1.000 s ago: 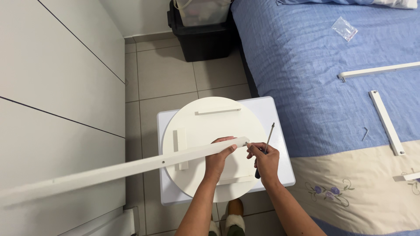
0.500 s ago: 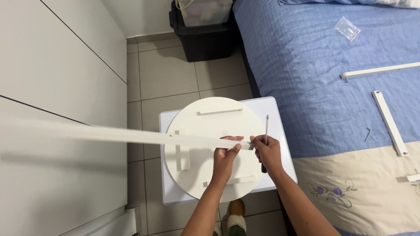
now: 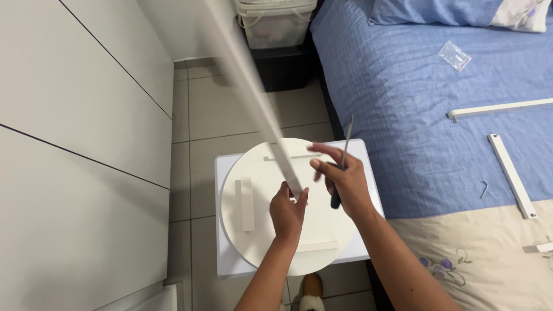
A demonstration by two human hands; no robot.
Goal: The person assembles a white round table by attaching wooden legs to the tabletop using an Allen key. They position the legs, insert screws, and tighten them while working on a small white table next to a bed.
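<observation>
A round white panel (image 3: 259, 190) with short wooden strips on it lies on a white square stool (image 3: 226, 173). My left hand (image 3: 288, 212) grips the lower end of a long white bar (image 3: 253, 98), which rises blurred toward the top of the view. My right hand (image 3: 341, 178) is just right of it and holds a black-handled screwdriver (image 3: 344, 151), its shaft pointing up and away, with the fingers partly spread.
White cabinet doors (image 3: 75, 144) fill the left side. A bed with a blue sheet (image 3: 426, 103) lies to the right, carrying two white bars (image 3: 510, 173), a small plastic bag (image 3: 454, 55) and a loose screw. A dark bin with a white tub (image 3: 276, 40) stands at the back.
The long white bar swung from pointing left, nearly level, to pointing steeply up and away. My right hand came off the bar's end, still holding the screwdriver.
</observation>
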